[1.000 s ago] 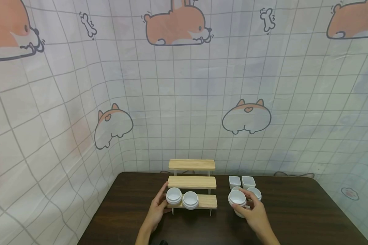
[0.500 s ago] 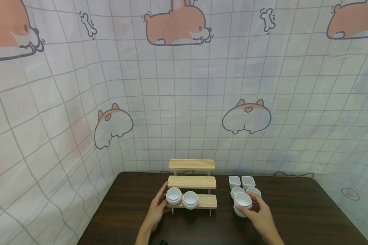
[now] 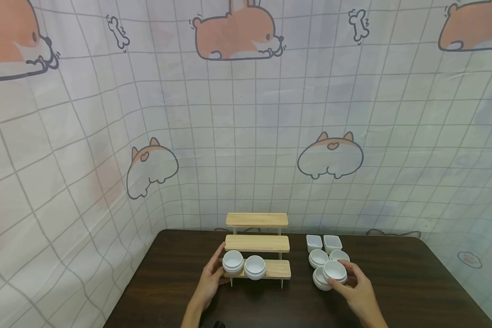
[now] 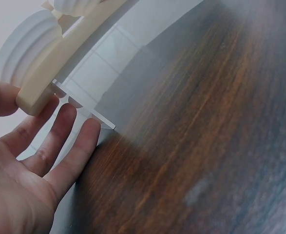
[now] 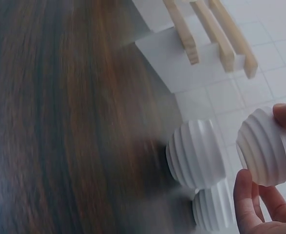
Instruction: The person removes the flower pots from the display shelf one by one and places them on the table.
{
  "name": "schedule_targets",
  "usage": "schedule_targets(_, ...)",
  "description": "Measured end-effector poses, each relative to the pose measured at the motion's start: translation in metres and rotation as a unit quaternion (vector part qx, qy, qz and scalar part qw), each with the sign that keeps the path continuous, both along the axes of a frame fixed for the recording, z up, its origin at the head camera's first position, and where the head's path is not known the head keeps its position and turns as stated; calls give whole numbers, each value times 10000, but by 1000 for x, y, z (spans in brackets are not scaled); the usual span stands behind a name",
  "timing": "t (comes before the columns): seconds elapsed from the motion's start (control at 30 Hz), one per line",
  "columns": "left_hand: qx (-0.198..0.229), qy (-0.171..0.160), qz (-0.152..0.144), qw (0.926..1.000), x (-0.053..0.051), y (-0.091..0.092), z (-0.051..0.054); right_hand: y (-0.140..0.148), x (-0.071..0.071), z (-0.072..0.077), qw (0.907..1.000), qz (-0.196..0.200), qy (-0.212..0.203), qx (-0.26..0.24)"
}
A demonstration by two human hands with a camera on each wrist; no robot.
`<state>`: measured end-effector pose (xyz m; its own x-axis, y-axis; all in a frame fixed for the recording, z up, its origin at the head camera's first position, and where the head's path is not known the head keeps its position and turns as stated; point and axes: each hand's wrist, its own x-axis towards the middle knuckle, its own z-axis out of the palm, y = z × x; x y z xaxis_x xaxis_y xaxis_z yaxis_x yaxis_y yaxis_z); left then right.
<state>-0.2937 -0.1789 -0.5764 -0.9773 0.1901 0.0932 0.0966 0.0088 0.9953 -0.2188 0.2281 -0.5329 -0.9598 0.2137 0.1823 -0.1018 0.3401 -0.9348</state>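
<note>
A three-tier stand (image 3: 257,243) with pale wooden boards and clear legs stands on the dark table. Two round white ribbed bowls (image 3: 233,260) sit on its lowest board, at the left and middle. My left hand (image 3: 207,281) grips that board's left end, thumb at the edge and fingers below, near the clear leg (image 4: 86,107). My right hand (image 3: 358,289) holds a round white bowl (image 3: 334,270) between thumb and fingers, upright and raised off the table. Just left of it and lower, another round bowl (image 3: 320,279) stands on the table, partly hidden.
Behind the right hand stand two more round bowls (image 3: 318,258) and two square white dishes (image 3: 332,243). A patterned cloth wall (image 3: 246,182) rises behind the table (image 3: 180,255). A small black object (image 3: 219,324) shows at the bottom edge.
My right hand has carried its bowl to the right, uncovering the round bowls behind and to the left. The left hand and the stand have stayed in place.
</note>
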Motion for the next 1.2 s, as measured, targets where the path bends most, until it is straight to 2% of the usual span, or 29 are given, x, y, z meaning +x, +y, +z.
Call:
schedule_targets(0.3,-28,30,-6,10000,0,0,0,13,0,-5,9993,-201,-151,292)
schedule_targets(0.5,-48,35,-6,10000,-1,-1,1,19,-1,-7,9987,-282,-351,250)
schedule_targets(1.2,-48,18,17,10000,-1,0,0,33,-4,-20,9969,-554,-486,271)
